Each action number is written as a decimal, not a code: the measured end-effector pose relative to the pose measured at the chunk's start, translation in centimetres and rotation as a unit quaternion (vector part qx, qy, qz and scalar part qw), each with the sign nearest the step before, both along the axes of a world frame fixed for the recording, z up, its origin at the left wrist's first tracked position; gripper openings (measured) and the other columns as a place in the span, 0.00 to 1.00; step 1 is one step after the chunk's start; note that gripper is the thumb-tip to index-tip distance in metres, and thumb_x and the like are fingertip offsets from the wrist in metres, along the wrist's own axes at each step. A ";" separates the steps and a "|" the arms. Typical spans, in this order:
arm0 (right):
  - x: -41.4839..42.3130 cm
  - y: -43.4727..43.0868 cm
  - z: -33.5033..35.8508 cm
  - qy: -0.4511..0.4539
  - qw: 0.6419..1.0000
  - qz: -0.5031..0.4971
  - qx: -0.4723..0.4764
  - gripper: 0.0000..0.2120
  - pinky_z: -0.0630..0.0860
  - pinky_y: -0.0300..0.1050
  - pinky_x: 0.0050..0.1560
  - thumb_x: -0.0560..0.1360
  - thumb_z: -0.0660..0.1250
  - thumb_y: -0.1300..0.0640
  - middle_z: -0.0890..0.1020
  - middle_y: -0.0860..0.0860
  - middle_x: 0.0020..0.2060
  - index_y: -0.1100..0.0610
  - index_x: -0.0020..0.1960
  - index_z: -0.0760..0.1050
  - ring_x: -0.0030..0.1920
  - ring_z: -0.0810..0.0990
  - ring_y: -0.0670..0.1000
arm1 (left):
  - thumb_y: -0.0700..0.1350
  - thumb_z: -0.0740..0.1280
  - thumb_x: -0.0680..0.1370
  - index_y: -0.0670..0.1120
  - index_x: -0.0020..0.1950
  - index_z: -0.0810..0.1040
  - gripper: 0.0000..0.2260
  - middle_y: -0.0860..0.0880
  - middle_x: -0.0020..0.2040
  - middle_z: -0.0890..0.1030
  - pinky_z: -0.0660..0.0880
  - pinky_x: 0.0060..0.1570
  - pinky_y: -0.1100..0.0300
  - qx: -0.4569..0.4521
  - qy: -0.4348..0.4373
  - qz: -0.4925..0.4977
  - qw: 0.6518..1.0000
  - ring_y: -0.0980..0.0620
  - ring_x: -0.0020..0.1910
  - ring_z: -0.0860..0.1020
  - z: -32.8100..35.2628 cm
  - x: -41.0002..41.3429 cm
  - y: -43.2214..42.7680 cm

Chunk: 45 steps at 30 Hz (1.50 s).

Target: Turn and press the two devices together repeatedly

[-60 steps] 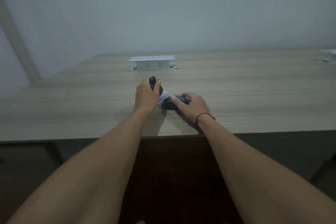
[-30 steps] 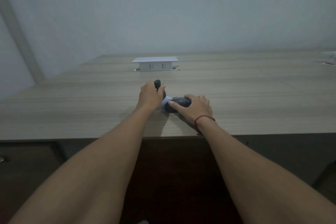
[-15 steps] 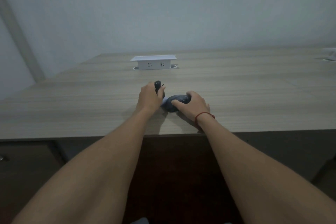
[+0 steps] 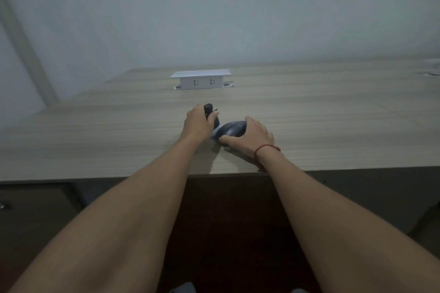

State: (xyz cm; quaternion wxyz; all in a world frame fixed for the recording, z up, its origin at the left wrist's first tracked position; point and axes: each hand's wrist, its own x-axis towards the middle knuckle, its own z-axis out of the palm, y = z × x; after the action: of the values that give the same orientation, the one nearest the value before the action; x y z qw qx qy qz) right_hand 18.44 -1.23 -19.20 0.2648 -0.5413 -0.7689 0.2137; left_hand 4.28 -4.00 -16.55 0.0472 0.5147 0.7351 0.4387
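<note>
We see both forearms reaching out from the bottom edge over a dark gap under the desk [image 4: 95,145] — wood-grain top, front edge running straight across the view. A dim cabinet front sits lower left, with a bit of metal at the far left edge we can't identify.

Near the front edge, at centre, the right hand [image 4: 250,137] is curled over a dark mouse [image 4: 232,129] lying on the desk, thumb along its near side, fingers wrapped over its far side. A red string [image 4: 266,148] circles that wrist. Just left, the left hand [image 4: 197,122] grips a small black gadget [image 4: 208,109] held upright, its top poking above the fingers — its type is hard to make out. Between the two dark things a pale scrap [image 4: 215,133] shows, mostly hidden; we cannot tell what it is.

Further back, a white socket box [image 4: 201,79] stands raised from the desk, two outlets facing us, no readable labels. Far right, something white is cut off by the frame. Behind, a plain pale wall, dim light.
</note>
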 end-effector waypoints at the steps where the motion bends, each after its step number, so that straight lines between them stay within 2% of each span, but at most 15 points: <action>1: 0.1 -0.1 0.0 -0.001 1.000 0.007 0.001 0.50 0.65 0.55 0.66 0.61 0.68 0.32 0.68 0.54 0.70 0.56 0.74 0.58 0.69 0.67 0.57 | 0.51 0.63 0.80 0.37 0.58 0.75 0.17 0.39 0.56 0.78 0.70 0.47 0.56 0.014 -0.012 -0.009 1.000 0.45 0.50 0.76 0.1 0.2 -0.1; 6: 0.2 0.0 0.1 -0.013 0.999 0.030 0.016 0.42 0.66 0.54 0.63 0.63 0.64 0.31 0.70 0.52 0.66 0.52 0.70 0.62 0.64 0.70 0.56 | 0.50 0.62 0.81 0.37 0.54 0.75 0.15 0.44 0.48 0.76 0.66 0.44 0.61 0.114 -0.071 -0.022 0.991 0.50 0.45 0.73 0.8 2.1 -0.6; 8: 0.0 0.1 -0.1 -0.019 0.999 0.021 0.025 0.43 0.69 0.54 0.61 0.60 0.63 0.27 0.71 0.52 0.63 0.50 0.68 0.65 0.61 0.70 0.55 | 0.50 0.62 0.81 0.38 0.55 0.75 0.15 0.45 0.48 0.75 0.67 0.44 0.61 0.097 -0.061 -0.042 0.993 0.51 0.46 0.73 0.8 2.4 -0.7; 11: -0.2 0.2 -0.3 -0.019 1.000 0.002 0.011 0.50 0.70 0.54 0.63 0.57 0.64 0.23 0.69 0.54 0.63 0.50 0.71 0.62 0.62 0.69 0.55 | 0.51 0.63 0.81 0.38 0.57 0.75 0.16 0.42 0.53 0.77 0.72 0.47 0.56 0.058 -0.048 -0.039 0.996 0.48 0.49 0.75 0.1 1.6 -0.4; 13: -0.2 0.3 -0.3 -0.004 1.000 -0.005 0.005 0.54 0.68 0.54 0.65 0.56 0.66 0.24 0.68 0.54 0.67 0.53 0.73 0.59 0.66 0.67 0.56 | 0.51 0.63 0.80 0.38 0.58 0.74 0.17 0.40 0.55 0.78 0.75 0.50 0.52 0.026 -0.021 -0.031 0.999 0.44 0.52 0.77 -0.2 0.9 -0.2; 16: 0.0 0.3 -0.1 0.031 0.999 0.005 -0.019 0.54 0.65 0.56 0.69 0.59 0.71 0.31 0.66 0.54 0.72 0.55 0.75 0.55 0.71 0.65 0.57 | 0.51 0.63 0.81 0.36 0.57 0.75 0.17 0.39 0.54 0.78 0.72 0.47 0.55 0.030 -0.004 -0.025 0.999 0.43 0.51 0.77 -0.1 0.6 -0.2; 20: 0.5 0.2 0.2 0.037 0.999 0.014 -0.027 0.45 0.67 0.56 0.66 0.61 0.70 0.34 0.72 0.52 0.67 0.53 0.71 0.62 0.66 0.70 0.56 | 0.50 0.62 0.81 0.38 0.55 0.75 0.15 0.46 0.48 0.75 0.68 0.44 0.61 0.110 -0.057 -0.023 0.992 0.49 0.46 0.74 1.2 1.5 -0.6; 22: 0.4 0.2 0.2 0.022 0.999 0.019 -0.014 0.39 0.69 0.56 0.63 0.61 0.68 0.33 0.75 0.51 0.62 0.51 0.67 0.66 0.61 0.73 0.55 | 0.50 0.63 0.81 0.39 0.53 0.76 0.13 0.48 0.45 0.75 0.67 0.39 0.66 0.127 -0.041 -0.043 0.990 0.51 0.44 0.73 1.6 2.1 -0.7; 24: 0.1 0.1 0.4 0.011 1.000 0.024 -0.005 0.39 0.72 0.56 0.60 0.57 0.63 0.30 0.75 0.51 0.58 0.49 0.63 0.68 0.57 0.74 0.54 | 0.50 0.64 0.81 0.40 0.53 0.76 0.13 0.48 0.46 0.75 0.68 0.40 0.68 0.118 -0.019 -0.064 0.991 0.51 0.44 0.73 1.3 2.4 -0.6; 28: 0.0 0.3 0.2 -0.008 1.000 0.025 -0.008 0.38 0.71 0.56 0.60 0.58 0.63 0.30 0.73 0.51 0.58 0.48 0.62 0.68 0.57 0.72 0.55 | 0.51 0.64 0.80 0.40 0.55 0.75 0.14 0.44 0.51 0.78 0.78 0.51 0.52 0.081 -0.014 -0.065 0.994 0.46 0.50 0.77 -0.1 2.0 -0.2; 30: 0.1 0.4 0.1 -0.013 1.000 0.021 -0.003 0.40 0.70 0.56 0.62 0.59 0.63 0.29 0.73 0.54 0.61 0.49 0.65 0.67 0.60 0.71 0.56 | 0.51 0.63 0.80 0.40 0.55 0.75 0.14 0.43 0.51 0.78 0.78 0.53 0.49 0.059 0.001 -0.057 0.997 0.46 0.50 0.77 0.0 1.7 -0.3; 33: -0.2 0.4 -0.3 -0.021 1.000 0.011 0.004 0.48 0.67 0.56 0.65 0.60 0.62 0.25 0.70 0.55 0.67 0.51 0.72 0.62 0.66 0.68 0.57 | 0.49 0.63 0.81 0.40 0.54 0.74 0.11 0.46 0.49 0.76 0.74 0.47 0.55 0.032 0.020 -0.053 0.998 0.48 0.47 0.76 -0.6 1.3 -0.9; 38: -0.2 0.3 0.0 -0.003 1.000 -0.008 -0.003 0.49 0.69 0.57 0.64 0.58 0.64 0.25 0.69 0.55 0.65 0.50 0.72 0.62 0.65 0.67 0.56 | 0.49 0.62 0.81 0.39 0.56 0.75 0.13 0.47 0.48 0.74 0.68 0.45 0.60 0.076 -0.025 -0.023 0.996 0.51 0.47 0.73 -0.4 0.7 -1.7; 42: -0.1 -0.4 0.3 0.056 0.998 -0.015 -0.024 0.46 0.74 0.56 0.59 0.51 0.66 0.28 0.76 0.51 0.60 0.51 0.64 0.69 0.59 0.74 0.54 | 0.50 0.63 0.81 0.39 0.52 0.75 0.13 0.46 0.46 0.74 0.66 0.42 0.62 0.107 -0.037 -0.027 0.993 0.49 0.44 0.72 1.5 0.6 -1.3; 45: 0.0 -0.5 0.2 0.096 0.995 -0.011 -0.037 0.42 0.76 0.55 0.56 0.50 0.67 0.31 0.78 0.48 0.54 0.48 0.60 0.72 0.54 0.77 0.52 | 0.50 0.63 0.81 0.42 0.48 0.73 0.10 0.48 0.44 0.74 0.63 0.34 0.65 0.109 -0.029 -0.052 0.992 0.52 0.40 0.72 1.7 1.4 -1.0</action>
State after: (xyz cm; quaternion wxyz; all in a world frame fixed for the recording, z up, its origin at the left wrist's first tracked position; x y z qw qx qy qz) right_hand 18.45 -1.74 -19.04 0.3198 -0.5357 -0.7257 0.2901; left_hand 5.69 -4.98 -14.85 0.0348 0.5412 0.6537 0.5279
